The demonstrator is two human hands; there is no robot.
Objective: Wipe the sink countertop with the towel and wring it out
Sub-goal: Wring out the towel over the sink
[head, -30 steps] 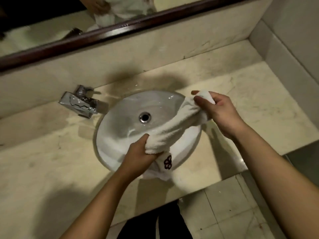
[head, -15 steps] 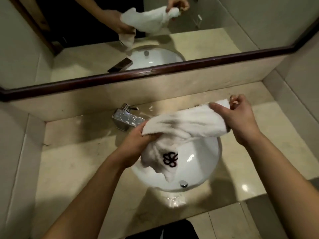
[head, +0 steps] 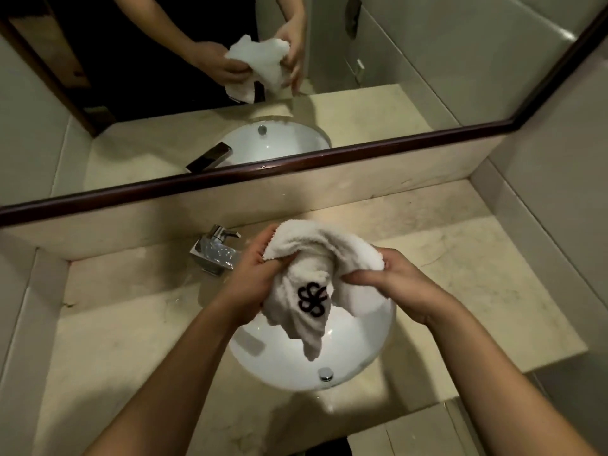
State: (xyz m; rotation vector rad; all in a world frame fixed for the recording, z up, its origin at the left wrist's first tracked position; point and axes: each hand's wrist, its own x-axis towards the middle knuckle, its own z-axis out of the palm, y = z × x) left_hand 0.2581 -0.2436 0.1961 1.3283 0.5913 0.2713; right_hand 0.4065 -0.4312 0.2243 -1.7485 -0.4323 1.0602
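Observation:
A white towel (head: pixel 316 258) with a black embroidered logo is bunched up above the white round sink basin (head: pixel 355 353). My left hand (head: pixel 253 278) grips its left end and my right hand (head: pixel 391 281) grips its right end, the two hands close together. A loose corner of the towel hangs down over the basin. The beige marble countertop (head: pixel 131 324) surrounds the basin. The towel and my hands hide the basin's far half.
A chrome faucet (head: pixel 215 250) stands just left of my left hand, behind the basin. A mirror (head: pixel 394 77) with a dark wooden frame runs along the back wall. Walls close the counter on the left and right. The counter's front edge (head: pixel 427 409) drops to a tiled floor.
My hands have come closer together, bunching the towel that was stretched between them. The view has tilted up, showing more of the mirror.

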